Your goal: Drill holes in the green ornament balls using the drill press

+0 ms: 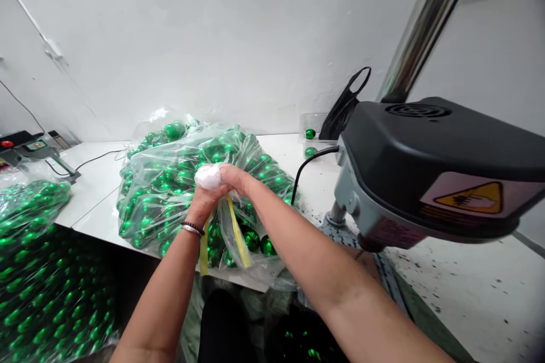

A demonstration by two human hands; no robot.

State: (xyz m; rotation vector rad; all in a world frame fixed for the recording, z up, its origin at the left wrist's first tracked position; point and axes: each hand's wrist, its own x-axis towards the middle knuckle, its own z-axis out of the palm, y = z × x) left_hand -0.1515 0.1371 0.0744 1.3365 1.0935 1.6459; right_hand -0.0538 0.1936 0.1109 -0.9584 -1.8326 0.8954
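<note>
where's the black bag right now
In the head view, the black bag is right of centre, right by the clear container and just left of the machine's black housing.

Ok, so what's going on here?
A person's left hand and right hand meet over a clear plastic bag of shiny green balls on a white table, with a white bundle between them. Yellow strips hang just below. Their exact grip is hidden. A black-topped machine stands to the right.
</note>
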